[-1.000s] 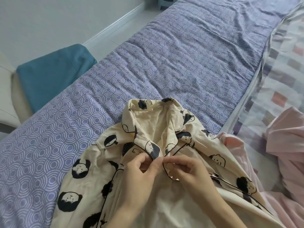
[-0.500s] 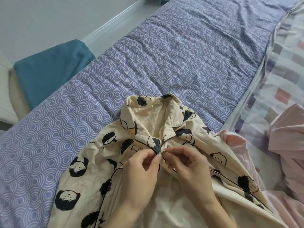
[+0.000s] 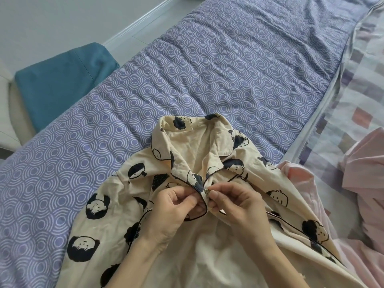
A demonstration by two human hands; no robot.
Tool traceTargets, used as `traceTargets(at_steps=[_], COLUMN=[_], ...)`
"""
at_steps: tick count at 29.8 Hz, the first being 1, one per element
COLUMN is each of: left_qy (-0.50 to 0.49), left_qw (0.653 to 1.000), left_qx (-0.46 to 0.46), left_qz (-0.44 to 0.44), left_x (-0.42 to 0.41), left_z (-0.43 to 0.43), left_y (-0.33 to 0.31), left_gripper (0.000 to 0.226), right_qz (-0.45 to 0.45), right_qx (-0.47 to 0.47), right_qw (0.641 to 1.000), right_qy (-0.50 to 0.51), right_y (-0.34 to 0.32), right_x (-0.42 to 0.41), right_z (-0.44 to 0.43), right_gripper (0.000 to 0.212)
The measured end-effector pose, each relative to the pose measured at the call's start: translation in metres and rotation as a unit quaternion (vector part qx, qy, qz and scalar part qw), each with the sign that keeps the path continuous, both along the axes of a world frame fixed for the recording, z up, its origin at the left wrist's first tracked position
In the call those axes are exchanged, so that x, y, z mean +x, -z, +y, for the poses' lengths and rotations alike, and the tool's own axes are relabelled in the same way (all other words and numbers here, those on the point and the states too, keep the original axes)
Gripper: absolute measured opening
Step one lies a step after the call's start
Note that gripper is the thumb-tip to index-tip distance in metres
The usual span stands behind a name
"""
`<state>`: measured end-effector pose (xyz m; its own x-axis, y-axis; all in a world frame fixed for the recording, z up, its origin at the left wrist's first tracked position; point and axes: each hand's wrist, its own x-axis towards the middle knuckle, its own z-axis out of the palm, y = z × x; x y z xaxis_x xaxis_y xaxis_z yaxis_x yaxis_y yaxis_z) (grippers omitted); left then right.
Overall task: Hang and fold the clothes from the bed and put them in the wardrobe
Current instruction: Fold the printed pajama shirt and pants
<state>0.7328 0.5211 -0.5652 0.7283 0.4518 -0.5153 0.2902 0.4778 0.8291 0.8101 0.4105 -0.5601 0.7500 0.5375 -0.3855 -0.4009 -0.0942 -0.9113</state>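
**Pyjama shirt** point(image 3: 187, 154): the hem and lower front run off the bottom edge. Where sleeve ends and body begins cannot be told in the bunched cloth.

**Left hand** point(image 3: 174, 206) and **right hand** point(image 3: 239, 204), pinching the shirt's front edges just below its collar: both forearms are cut by the bottom edge. The left fingers point(image 3: 185, 199) curl behind the piped edge, so their tips are hidden. The item between the fingertips is too small to identify.

**Pink garment** point(image 3: 363, 183), right of the shirt: partly under it and cut by the right edge.

**Checked quilt** point(image 3: 353, 80), beyond the shirt to the right: cut by the right edge.

**Teal cushion** point(image 3: 58, 84), left of the shirt: its near side is hidden behind the bed point(image 3: 228, 69). The seat beneath it is blurred and cut off.
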Motion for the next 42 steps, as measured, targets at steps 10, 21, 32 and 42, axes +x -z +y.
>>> traceTargets(at_steps=[10,21,32,42], left_qy=[0.001,0.061,0.094,0.16], left_qw=[0.999,0.868,0.969,0.786], left_qx=[0.035,0.494,0.047,0.466], left_qz=[0.03,-0.005,0.223,0.372], left_x=[0.002,0.0,0.0,0.039], left_z=[-0.001,-0.008,0.022,0.118], left_y=[0.003,0.021,0.012,0.033], left_gripper=[0.022,0.006,0.02,0.031], right_qz=[0.02,-0.08,0.067,-0.251], right_qx=[-0.019,-0.15,-0.236,-0.467], right_qw=[1.0,0.983,0.964,0.82], right_qy=[-0.006,0.069,-0.101,-0.216], right_y=[0.007,0.02,0.002,0.039], right_x=[-0.002,-0.018,0.017,0.157], right_z=[0.004,0.021,0.015,0.02], right_gripper=[0.023,0.012,0.034,0.02])
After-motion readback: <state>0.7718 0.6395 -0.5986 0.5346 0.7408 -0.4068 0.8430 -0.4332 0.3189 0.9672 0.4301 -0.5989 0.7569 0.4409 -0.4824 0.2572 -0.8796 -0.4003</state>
